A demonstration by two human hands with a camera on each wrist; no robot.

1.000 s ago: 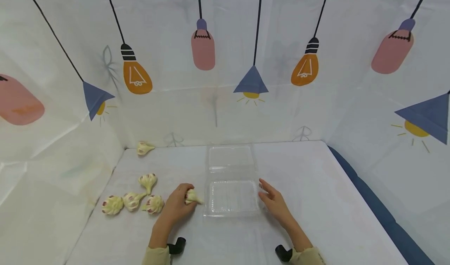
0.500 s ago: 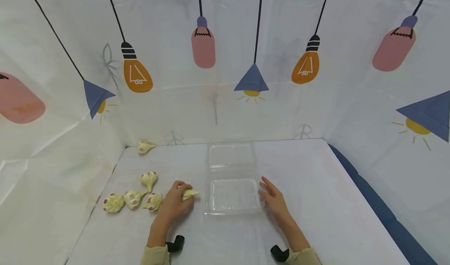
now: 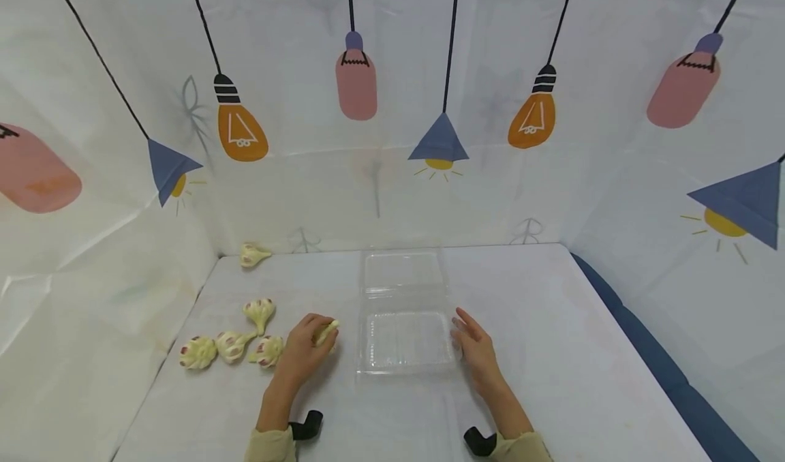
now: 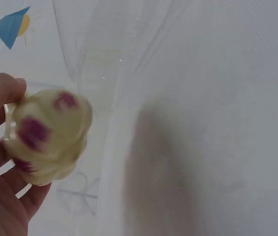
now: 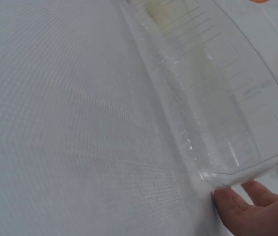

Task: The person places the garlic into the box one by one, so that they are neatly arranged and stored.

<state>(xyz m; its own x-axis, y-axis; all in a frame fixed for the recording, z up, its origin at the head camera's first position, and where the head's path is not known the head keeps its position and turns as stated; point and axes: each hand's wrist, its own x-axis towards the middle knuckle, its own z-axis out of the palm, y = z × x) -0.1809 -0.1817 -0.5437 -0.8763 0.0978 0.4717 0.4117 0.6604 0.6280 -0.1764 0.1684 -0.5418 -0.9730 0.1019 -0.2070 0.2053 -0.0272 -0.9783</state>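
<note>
My left hand [image 3: 303, 351] grips a garlic bulb [image 4: 50, 130] between thumb and fingers, left of a clear plastic clamshell box [image 3: 407, 343]. In the left wrist view the cream bulb, blotched with purple, is a little blurred; in the head view the hand covers most of it. The box lies with its lid [image 3: 401, 271] folded back, away from me. At the box's right side is my right hand [image 3: 478, 353], its fingers loosely spread. The right wrist view has its fingertips [image 5: 222, 199] against the box edge near a corner.
Several more garlic bulbs [image 3: 233, 347] lie left of my left hand. One stands apart, a garlic bulb [image 3: 253, 255] at the back left corner of the white table [image 3: 540, 326]. Printed white sheets [image 3: 380, 196] wall in the back and sides.
The garlic bulb in my left hand has turned, its stem swinging from pointing right to pointing up and right. The right hand has barely moved at the box.
</note>
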